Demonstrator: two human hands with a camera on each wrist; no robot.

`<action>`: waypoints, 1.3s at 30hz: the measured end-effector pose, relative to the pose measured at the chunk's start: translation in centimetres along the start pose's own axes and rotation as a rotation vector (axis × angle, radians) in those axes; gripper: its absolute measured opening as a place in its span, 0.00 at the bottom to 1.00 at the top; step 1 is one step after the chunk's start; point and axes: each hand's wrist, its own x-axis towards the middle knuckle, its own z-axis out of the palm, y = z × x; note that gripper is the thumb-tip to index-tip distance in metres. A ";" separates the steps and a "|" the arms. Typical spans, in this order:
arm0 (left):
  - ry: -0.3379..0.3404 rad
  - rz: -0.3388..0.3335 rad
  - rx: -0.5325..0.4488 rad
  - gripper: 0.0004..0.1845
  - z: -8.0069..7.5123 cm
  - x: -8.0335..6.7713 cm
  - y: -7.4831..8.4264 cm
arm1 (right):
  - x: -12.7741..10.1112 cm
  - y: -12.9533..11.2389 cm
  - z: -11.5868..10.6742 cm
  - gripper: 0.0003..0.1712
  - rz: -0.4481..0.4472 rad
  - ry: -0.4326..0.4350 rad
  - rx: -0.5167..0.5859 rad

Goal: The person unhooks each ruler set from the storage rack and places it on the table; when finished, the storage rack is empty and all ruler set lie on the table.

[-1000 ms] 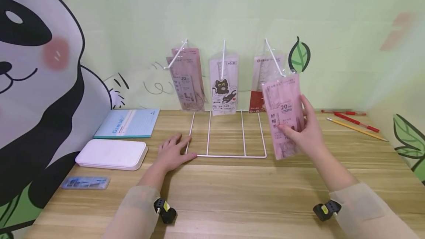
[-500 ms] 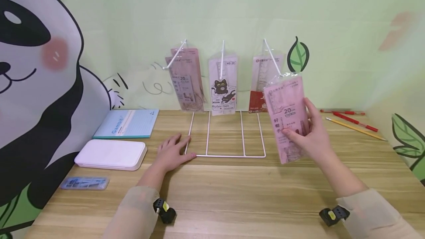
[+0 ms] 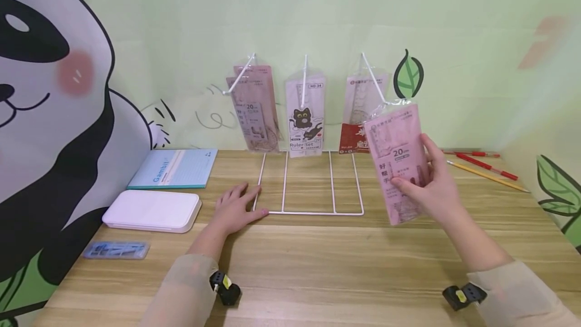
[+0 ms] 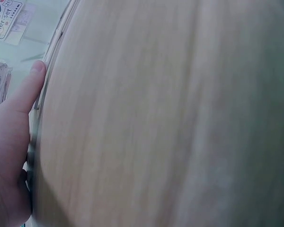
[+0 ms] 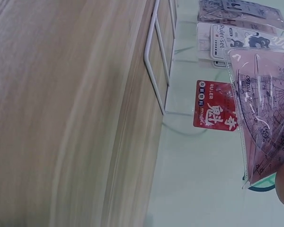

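Note:
My right hand (image 3: 436, 185) pinches a pink ruler set packet (image 3: 399, 165), thumb on its front and fingers behind. The packet tilts in front of the right hook (image 3: 374, 78) of a white wire display rack (image 3: 317, 213). Its clear top flap is by the hook's tip; whether the hook passes through it I cannot tell. In the right wrist view, clear rulers and a protractor show inside the packet (image 5: 265, 113). My left hand (image 3: 236, 210) rests with spread fingers on the rack's left front corner. In the left wrist view its thumb (image 4: 31, 85) lies along the wire.
Pink ruler packets (image 3: 254, 110) hang on the left hook, a black-cat ruler set (image 3: 305, 120) on the middle one, and a red-bottomed packet (image 3: 356, 135) on the right. A notebook (image 3: 177, 168), white case (image 3: 152, 210) and blue case (image 3: 116, 250) lie left; pens (image 3: 487, 165) and a pencil (image 3: 485, 175) right.
My right hand has moved the pink ruler set packet right and slightly down, toward me, from the right hook's tip. My left hand has stayed on the rack.

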 end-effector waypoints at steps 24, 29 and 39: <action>-0.003 0.000 0.002 0.42 0.0 0.0 0.0 | -0.8 -0.9 -1.8 0.57 -0.021 0.009 -0.068; -0.004 0.003 0.004 0.42 0.1 0.1 0.0 | -1.2 0.1 -2.5 0.57 -0.005 0.048 -0.033; -0.002 0.006 0.000 0.42 0.1 0.0 -0.1 | -1.6 3.2 -3.3 0.54 0.071 0.123 -0.025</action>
